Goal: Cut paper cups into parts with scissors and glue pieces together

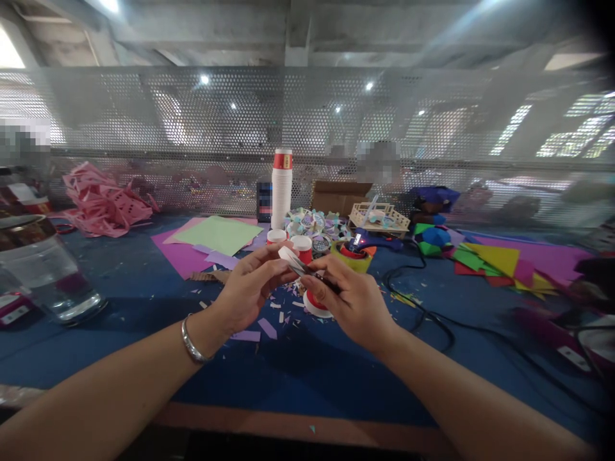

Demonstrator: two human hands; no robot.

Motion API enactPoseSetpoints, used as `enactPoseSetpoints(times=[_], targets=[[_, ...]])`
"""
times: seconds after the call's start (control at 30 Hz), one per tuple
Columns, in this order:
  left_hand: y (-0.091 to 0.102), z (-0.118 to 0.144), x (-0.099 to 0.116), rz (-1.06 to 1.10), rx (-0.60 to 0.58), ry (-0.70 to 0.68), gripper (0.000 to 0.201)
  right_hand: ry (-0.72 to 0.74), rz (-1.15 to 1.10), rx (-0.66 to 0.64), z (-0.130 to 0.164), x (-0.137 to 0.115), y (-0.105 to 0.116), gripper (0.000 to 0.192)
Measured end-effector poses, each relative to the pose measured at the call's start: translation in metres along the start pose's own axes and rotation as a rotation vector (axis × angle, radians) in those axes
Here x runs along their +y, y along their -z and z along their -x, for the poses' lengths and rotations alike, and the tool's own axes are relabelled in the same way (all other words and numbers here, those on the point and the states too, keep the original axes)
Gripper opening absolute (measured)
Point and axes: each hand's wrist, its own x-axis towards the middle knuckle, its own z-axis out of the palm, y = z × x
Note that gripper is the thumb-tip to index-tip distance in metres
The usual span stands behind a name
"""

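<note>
Pink paper pile (pixel 103 202) at L, nr clear jar (pixel 48 275); perf. screen (pixel 192 121) behind.

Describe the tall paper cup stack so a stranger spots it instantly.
Find the grey perforated metal screen behind the blue tabletop. Before its middle, left of the brown cardboard box, stands an upright column of nested white paper cups. It towers over the short red-and-white paper cups nearer the camera, with red near its top.

- Our right hand (pixel 359 306) hides much of a slim dark tool (pixel 316 274).
- We see the left edge cut a clear brown-topped jar (pixel 62 285).
- We cannot name the blurred black shape (pixel 596 278) far right.
</note>
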Motion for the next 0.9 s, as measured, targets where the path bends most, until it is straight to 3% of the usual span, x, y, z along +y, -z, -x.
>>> enactPoseSetpoints(times=[0.9], targets=[[0.0003, -0.0003, -0.0037, 0.041, 0.002, 0.044, 0.019, 0.057, 0.078, 0.004, -0.0010, -0.0053, 0.0043, 0.028]])
